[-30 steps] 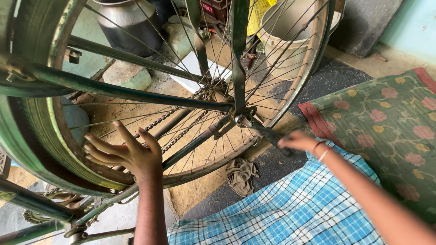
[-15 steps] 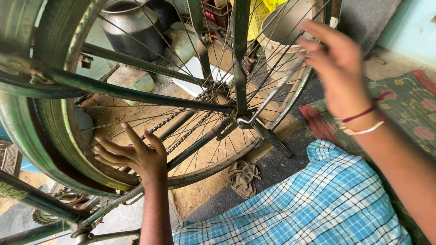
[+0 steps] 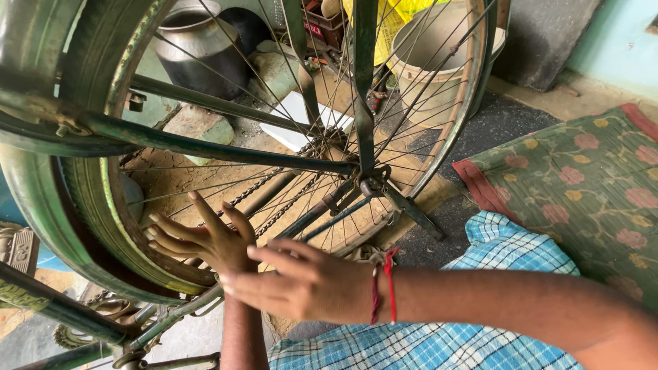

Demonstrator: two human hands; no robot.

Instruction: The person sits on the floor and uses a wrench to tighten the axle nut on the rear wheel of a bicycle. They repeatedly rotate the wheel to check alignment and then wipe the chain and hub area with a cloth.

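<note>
A green bicycle's rear wheel fills the left and middle of the head view, with thin spokes, a hub and a chain. My left hand lies flat with fingers spread on the lower part of the tyre and rim. My right hand, with red thread bands at the wrist, reaches across from the right, fingers straight and apart, its fingertips touching the left wrist. Neither hand holds anything.
A dark metal pot and a pale bucket stand behind the wheel. A green flowered mat lies at right. Blue checked cloth covers my lap. The kickstand points down right. Frame tubes cross the lower left.
My right hand has come down from up near the wheel's right side to the left wrist at the lower rim. The left hand stays spread on the tyre.
</note>
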